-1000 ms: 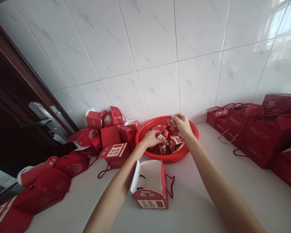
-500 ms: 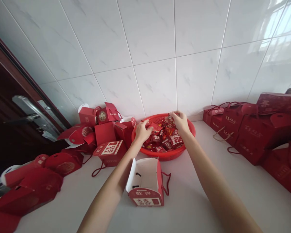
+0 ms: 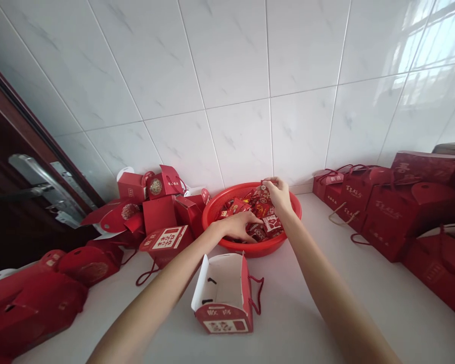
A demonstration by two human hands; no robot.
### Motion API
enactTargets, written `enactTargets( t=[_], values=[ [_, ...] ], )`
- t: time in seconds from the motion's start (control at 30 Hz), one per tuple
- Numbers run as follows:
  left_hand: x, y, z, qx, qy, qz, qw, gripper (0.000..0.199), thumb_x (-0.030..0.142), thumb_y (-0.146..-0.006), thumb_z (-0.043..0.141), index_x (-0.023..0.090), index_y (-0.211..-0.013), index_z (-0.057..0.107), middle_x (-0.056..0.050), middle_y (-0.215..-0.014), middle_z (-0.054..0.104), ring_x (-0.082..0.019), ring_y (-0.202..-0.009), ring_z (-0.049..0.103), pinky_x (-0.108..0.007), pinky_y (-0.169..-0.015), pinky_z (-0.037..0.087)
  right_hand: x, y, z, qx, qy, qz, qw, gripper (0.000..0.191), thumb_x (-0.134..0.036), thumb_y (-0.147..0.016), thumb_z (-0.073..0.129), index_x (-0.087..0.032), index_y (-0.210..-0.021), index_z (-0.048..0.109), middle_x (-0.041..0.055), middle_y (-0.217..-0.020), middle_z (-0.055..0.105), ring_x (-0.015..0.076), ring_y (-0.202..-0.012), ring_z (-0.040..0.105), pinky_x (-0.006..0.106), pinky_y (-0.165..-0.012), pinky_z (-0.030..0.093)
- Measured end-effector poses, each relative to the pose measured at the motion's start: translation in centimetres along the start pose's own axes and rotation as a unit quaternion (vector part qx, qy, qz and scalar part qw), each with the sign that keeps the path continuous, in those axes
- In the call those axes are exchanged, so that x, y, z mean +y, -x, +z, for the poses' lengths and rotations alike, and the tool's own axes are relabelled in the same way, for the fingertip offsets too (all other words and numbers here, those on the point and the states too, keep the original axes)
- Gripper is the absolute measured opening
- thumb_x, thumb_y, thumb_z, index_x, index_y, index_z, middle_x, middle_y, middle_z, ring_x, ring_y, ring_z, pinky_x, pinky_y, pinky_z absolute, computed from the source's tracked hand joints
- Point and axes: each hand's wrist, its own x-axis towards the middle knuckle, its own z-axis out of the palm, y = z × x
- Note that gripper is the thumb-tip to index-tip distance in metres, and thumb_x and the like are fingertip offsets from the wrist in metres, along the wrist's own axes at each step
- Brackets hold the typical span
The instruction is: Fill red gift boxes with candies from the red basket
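A red plastic basket (image 3: pixel 263 249) stands near the wall, holding many red wrapped packets (image 3: pixel 272 223). Over its front left part my left hand (image 3: pixel 242 226) reaches in, fingers apart above the packets, with nothing visible in its grasp. At the basket's back right, my right hand (image 3: pixel 279 193) pinches a dark red patterned packet (image 3: pixel 264 189) between thumb and fingers. Nearer to me sits an open red box (image 3: pixel 223 311) with a white inside and a red cord handle on its right side. Two small dark pieces show inside it.
Red gift boxes (image 3: pixel 170 240) crowd the left side beside a dark door (image 3: pixel 7 202) with a metal handle. More red boxes (image 3: pixel 387 212) with cord handles line the right. White wall tiles (image 3: pixel 238 136) rise behind the basket.
My left hand has moved right and nearer within the basket, leaving the red packet by its fingers. My right hand stays at the back right. The view has shifted slightly.
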Motion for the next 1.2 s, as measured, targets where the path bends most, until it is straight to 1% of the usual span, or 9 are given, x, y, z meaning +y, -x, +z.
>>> enactTargets(
  t=[0.17,0.27,0.37,0.5,0.67,0.8,0.97,1.1,1.2],
  values=[
    [0.2,-1.8,-0.1,-0.062,-0.125,-0.003,0.99,0.08,0.042,-0.063,0.082,0.031,-0.137,0.055,-0.008,-0.134,0.055,-0.032,-0.122,0.053,-0.034,-0.1,0.043,0.3,-0.2,-0.1,0.007,0.002,-0.018,1.0,0.016,-0.027,-0.067,0.061,-0.02,-0.081,0.056,-0.0015,-0.061,0.067,0.0154,-0.057,0.064,0.026,-0.056,0.052],
    [0.8,-2.6,0.0,-0.071,-0.206,-0.004,0.976,0.074,0.046,-0.065,0.079,0.026,-0.133,0.058,-0.012,-0.131,0.054,-0.033,-0.119,0.054,-0.036,-0.097,0.044,0.4,-0.3,-0.1,0.008,-0.001,-0.021,1.0,0.017,-0.028,-0.065,0.062,-0.02,-0.08,0.057,-0.0013,-0.059,0.067,0.0165,-0.058,0.065,0.027,-0.056,0.053],
    [1.3,-3.0,0.0,-0.072,-0.261,-0.007,0.963,0.059,0.049,-0.066,0.076,0.02,-0.117,0.067,-0.013,-0.121,0.059,-0.032,-0.108,0.059,-0.034,-0.086,0.046,0.4,-0.2,0.0,0.013,-0.006,-0.021,1.0,0.017,-0.027,-0.064,0.062,-0.02,-0.079,0.057,-0.0011,-0.06,0.067,0.0169,-0.059,0.066,0.027,-0.056,0.053],
    [1.4,-3.1,0.1,-0.055,-0.25,0.01,0.967,0.031,0.048,-0.065,0.075,0.02,-0.076,0.071,-0.008,-0.1,0.069,-0.026,-0.091,0.063,-0.03,-0.073,0.045,0.4,-0.2,0.0,0.012,-0.006,-0.013,1.0,0.018,-0.027,-0.064,0.062,-0.021,-0.08,0.057,-0.0013,-0.06,0.067,0.0165,-0.057,0.065,0.027,-0.055,0.052],
    [1.0,-3.1,0.1,-0.077,-0.166,0.001,0.983,0.032,0.042,-0.068,0.072,0.018,-0.052,0.058,-0.003,-0.071,0.068,-0.017,-0.066,0.06,-0.028,-0.061,0.041,0.3,-0.1,0.0,0.012,0.007,-0.021,1.0,0.019,-0.028,-0.063,0.063,-0.02,-0.079,0.058,-0.0018,-0.059,0.067,0.0154,-0.055,0.063,0.026,-0.054,0.051],
    [1.0,-2.8,0.3,-0.091,-0.172,0.02,0.981,0.028,0.044,-0.068,0.072,0.018,-0.078,0.07,-0.006,-0.089,0.07,-0.021,-0.077,0.064,-0.028,-0.064,0.045,0.3,-0.1,0.0,0.009,0.014,-0.015,1.0,0.018,-0.028,-0.064,0.062,-0.02,-0.079,0.057,-0.0014,-0.059,0.067,0.0158,-0.055,0.063,0.027,-0.054,0.05],
    [1.2,-2.2,0.5,-0.127,-0.218,0.019,0.968,0.066,0.038,-0.069,0.07,0.027,-0.133,0.059,-0.012,-0.126,0.057,-0.03,-0.104,0.063,-0.033,-0.079,0.05,0.3,0.0,0.0,0.002,0.025,-0.021,0.999,0.015,-0.027,-0.066,0.061,-0.021,-0.079,0.057,-0.0012,-0.06,0.068,0.0156,-0.054,0.062,0.028,-0.056,0.051],
    [1.4,-2.3,0.7,-0.148,-0.226,-0.005,0.963,0.076,0.038,-0.07,0.071,0.03,-0.143,0.049,-0.014,-0.135,0.051,-0.033,-0.113,0.06,-0.035,-0.084,0.052,0.3,0.1,-0.1,0.004,0.035,-0.027,0.999,0.014,-0.027,-0.067,0.06,-0.021,-0.079,0.058,-0.0015,-0.06,0.068,0.0163,-0.055,0.063,0.028,-0.057,0.052],
    [1.6,-2.7,0.7,-0.13,-0.246,-0.009,0.96,0.069,0.035,-0.07,0.074,0.026,-0.136,0.056,-0.014,-0.126,0.058,-0.032,-0.109,0.063,-0.035,-0.085,0.051,0.3,0.1,-0.1,0.002,0.033,-0.029,0.999,0.014,-0.027,-0.066,0.06,-0.021,-0.079,0.057,-0.0019,-0.059,0.068,0.0161,-0.054,0.063,0.028,-0.055,0.051]
  ],
)
